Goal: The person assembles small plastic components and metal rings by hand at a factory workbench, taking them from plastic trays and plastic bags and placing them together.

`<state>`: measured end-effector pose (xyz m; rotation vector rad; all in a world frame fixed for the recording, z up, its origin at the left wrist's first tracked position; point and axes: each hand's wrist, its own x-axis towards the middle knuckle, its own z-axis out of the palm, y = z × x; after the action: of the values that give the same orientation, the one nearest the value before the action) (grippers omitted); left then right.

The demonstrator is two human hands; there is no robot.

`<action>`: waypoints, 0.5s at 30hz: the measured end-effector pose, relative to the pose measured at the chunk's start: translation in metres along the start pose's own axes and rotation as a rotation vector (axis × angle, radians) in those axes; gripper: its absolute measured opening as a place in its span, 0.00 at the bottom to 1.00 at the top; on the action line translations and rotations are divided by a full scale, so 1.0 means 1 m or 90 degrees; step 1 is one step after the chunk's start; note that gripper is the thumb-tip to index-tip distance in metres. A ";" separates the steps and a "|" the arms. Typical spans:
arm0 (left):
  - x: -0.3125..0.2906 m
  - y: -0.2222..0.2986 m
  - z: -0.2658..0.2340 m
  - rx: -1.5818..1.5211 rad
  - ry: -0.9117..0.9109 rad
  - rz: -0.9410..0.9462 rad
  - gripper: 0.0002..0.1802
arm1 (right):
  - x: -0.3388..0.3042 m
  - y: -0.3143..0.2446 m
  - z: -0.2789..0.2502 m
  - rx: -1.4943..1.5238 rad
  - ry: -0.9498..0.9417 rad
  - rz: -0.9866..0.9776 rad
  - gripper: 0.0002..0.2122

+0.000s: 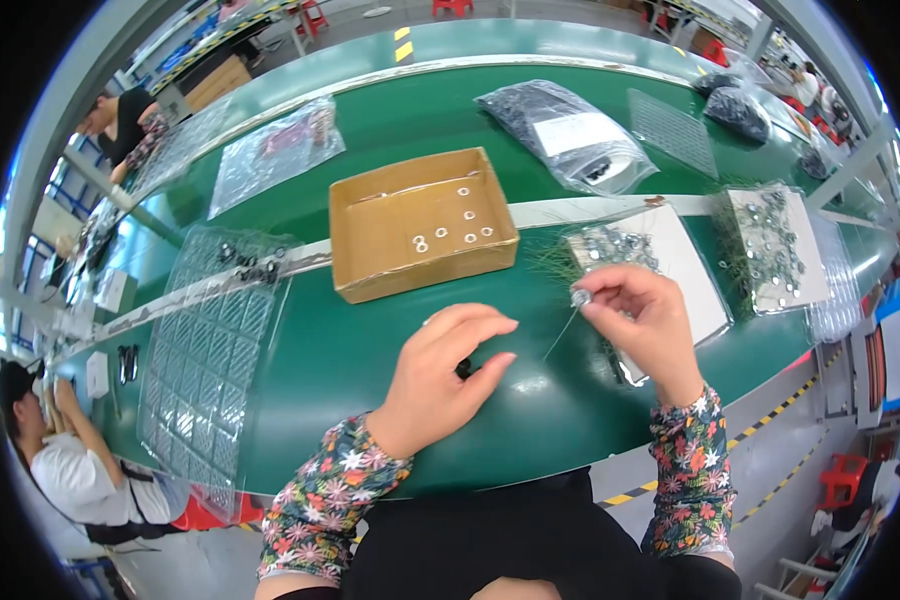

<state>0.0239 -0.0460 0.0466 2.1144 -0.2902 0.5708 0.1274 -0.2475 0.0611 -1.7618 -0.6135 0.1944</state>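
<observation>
**Head view: two hands over a green worktop on a factory line**

Head camera looks down on a long green worktop (pixel 370 350) with a pale strip running across it. The right hand (pixel 642 325) pinches a small metal washer (pixel 581 297) shut between fingertips, a thin wire (pixel 560 335) hanging below it. The left hand (pixel 440 375) rests curled on the surface, covering a small dark piece; its grip cannot be told. Behind sits a cardboard box (pixel 370 275) holding washers. Other workers sit along the line.
</observation>
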 end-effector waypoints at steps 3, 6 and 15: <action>0.000 -0.001 0.000 -0.045 0.012 -0.042 0.13 | 0.002 -0.003 0.030 0.090 -0.071 0.010 0.07; -0.005 -0.014 -0.003 -0.054 0.008 -0.042 0.14 | 0.005 0.006 0.051 0.139 -0.119 0.019 0.05; -0.022 -0.038 -0.025 -0.552 -0.086 -0.311 0.17 | 0.006 0.024 0.063 0.424 -0.244 0.277 0.08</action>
<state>0.0136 -0.0044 0.0206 1.2999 -0.0591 -0.0159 0.1124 -0.1945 0.0214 -1.1841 -0.3579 0.9433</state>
